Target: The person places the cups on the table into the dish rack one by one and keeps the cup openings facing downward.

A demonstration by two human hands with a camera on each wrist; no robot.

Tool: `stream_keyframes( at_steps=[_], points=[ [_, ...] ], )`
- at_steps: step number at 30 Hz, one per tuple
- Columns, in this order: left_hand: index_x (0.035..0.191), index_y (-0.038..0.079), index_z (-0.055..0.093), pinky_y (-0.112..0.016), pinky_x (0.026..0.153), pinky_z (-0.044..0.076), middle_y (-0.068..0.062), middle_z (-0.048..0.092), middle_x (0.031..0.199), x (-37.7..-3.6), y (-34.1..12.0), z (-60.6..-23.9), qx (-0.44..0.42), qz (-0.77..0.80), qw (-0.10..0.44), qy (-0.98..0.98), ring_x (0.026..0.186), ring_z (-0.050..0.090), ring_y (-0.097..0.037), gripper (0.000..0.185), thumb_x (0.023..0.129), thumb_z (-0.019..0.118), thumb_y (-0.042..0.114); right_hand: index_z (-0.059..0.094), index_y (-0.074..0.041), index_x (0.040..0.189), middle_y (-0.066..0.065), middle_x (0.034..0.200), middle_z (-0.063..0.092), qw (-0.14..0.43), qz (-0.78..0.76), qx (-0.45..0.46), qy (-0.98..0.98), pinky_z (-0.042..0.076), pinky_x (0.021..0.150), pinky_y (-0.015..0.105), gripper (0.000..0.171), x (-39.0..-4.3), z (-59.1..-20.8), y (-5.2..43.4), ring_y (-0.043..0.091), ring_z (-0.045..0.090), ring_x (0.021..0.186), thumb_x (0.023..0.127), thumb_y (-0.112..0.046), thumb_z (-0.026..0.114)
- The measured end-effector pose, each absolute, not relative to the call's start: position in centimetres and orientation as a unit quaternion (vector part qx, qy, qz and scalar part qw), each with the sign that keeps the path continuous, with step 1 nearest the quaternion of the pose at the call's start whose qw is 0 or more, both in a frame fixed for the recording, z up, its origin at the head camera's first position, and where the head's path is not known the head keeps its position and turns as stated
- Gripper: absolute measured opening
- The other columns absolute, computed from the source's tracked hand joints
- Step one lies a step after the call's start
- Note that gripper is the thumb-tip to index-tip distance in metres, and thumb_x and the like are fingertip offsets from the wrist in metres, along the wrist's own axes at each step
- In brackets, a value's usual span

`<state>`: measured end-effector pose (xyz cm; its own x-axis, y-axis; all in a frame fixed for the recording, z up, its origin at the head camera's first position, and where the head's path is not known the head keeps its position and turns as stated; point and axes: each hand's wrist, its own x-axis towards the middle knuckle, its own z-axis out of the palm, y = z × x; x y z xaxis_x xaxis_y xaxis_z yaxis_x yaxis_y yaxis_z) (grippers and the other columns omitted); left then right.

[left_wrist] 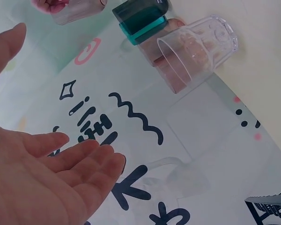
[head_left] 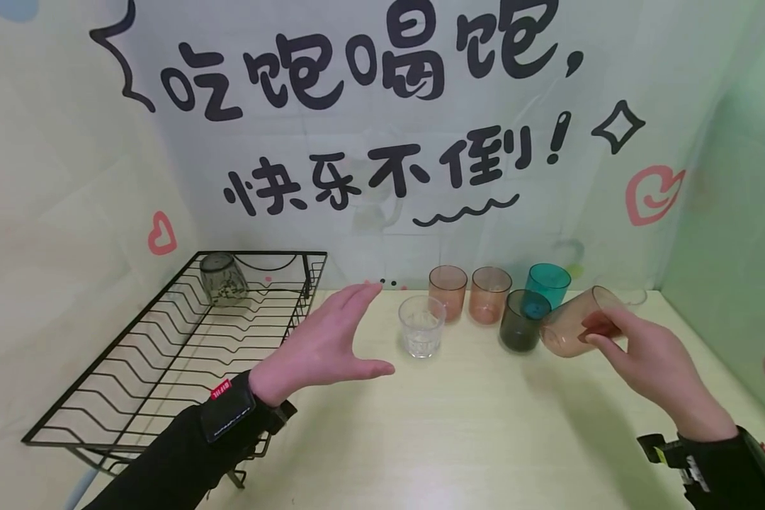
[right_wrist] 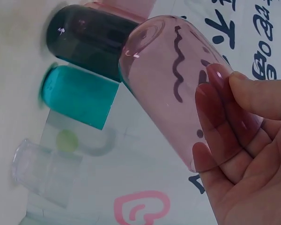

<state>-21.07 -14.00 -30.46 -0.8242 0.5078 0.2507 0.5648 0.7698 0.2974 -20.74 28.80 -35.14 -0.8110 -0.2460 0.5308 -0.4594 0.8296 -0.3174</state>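
Observation:
My right hand [head_left: 659, 368] pinches a see-through pinkish-brown cup [head_left: 569, 331] by its rim end, thumb outside and fingers inside the mouth. The cup tilts, its base pointing left beside a dark grey cup [head_left: 518, 333]; in the right wrist view a teal cup [right_wrist: 82, 96] also stands near it. With fingers extended and thumb spread, my left hand [head_left: 321, 347] is over the area between the rack and a clear glass [head_left: 422, 333]. That hand holds nothing; its palm [left_wrist: 33, 183] shows in the left wrist view.
Two pinkish-orange cups [head_left: 488, 301] stand along the back wall. Another clear cup [right_wrist: 49, 173] is partly hidden behind the right hand in the head view. A black wire rack [head_left: 137, 397] at left bears one grey glass [head_left: 222, 283], upside down. Walls bound the table [head_left: 433, 439].

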Motion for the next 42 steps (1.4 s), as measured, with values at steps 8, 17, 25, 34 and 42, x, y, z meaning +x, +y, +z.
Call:
stream_keyframes(
  at_steps=[8,17,25,34,42],
  points=[
    [0.154,0.008,0.030,-0.045,0.113,0.032,-0.011,0.037,0.154,-21.0,-13.5,-30.4,-0.291,-0.202,0.088,-0.931,0.140,0.035,-0.029,0.110,0.070,0.084,0.054,0.068,-0.008,0.103,0.004,0.092,0.070,0.251,0.269,0.168,-0.914,0.044,0.065,0.021,0.021,-20.4,-35.0,27.5,0.012,0.061,0.082,0.085,-0.003,0.077],
    [0.153,0.005,0.032,-0.044,0.113,0.033,-0.012,0.038,0.153,-20.9,-12.9,-30.3,-0.299,-0.225,0.104,-0.921,0.140,0.035,-0.028,0.107,0.072,0.085,0.051,0.069,-0.010,0.106,0.000,0.095,0.069,0.263,0.339,0.162,-0.889,0.043,0.073,0.016,0.018,-20.0,-34.3,25.7,-0.011,0.053,0.087,0.089,-0.004,0.072],
    [0.154,0.006,0.030,-0.043,0.114,0.031,-0.009,0.036,0.155,-20.9,-12.3,-30.2,-0.303,-0.255,0.109,-0.912,0.142,0.032,-0.025,0.106,0.074,0.084,0.049,0.067,-0.003,0.107,-0.008,0.095,0.068,0.269,0.419,0.168,-0.851,0.040,0.080,0.011,0.018,-19.7,-33.6,23.9,-0.004,0.058,0.089,0.090,0.002,0.069],
    [0.153,0.005,0.030,-0.043,0.114,0.032,-0.008,0.036,0.154,-20.9,-11.7,-30.1,-0.313,-0.284,0.106,-0.900,0.141,0.033,-0.024,0.106,0.073,0.086,0.045,0.067,0.001,0.106,-0.012,0.093,0.066,0.290,0.462,0.180,-0.818,0.041,0.084,0.012,0.020,-19.5,-32.8,21.2,0.000,0.059,0.086,0.087,0.008,0.070],
    [0.154,0.007,0.030,-0.043,0.113,0.033,-0.006,0.039,0.152,-21.0,-11.2,-30.2,-0.313,-0.310,0.109,-0.891,0.139,0.035,-0.022,0.106,0.072,0.087,0.044,0.064,0.005,0.106,-0.006,0.095,0.069,0.270,0.520,0.203,-0.785,0.043,0.089,0.017,0.018,-19.3,-32.9,19.1,0.007,0.062,0.089,0.089,0.010,0.066]
  ],
)
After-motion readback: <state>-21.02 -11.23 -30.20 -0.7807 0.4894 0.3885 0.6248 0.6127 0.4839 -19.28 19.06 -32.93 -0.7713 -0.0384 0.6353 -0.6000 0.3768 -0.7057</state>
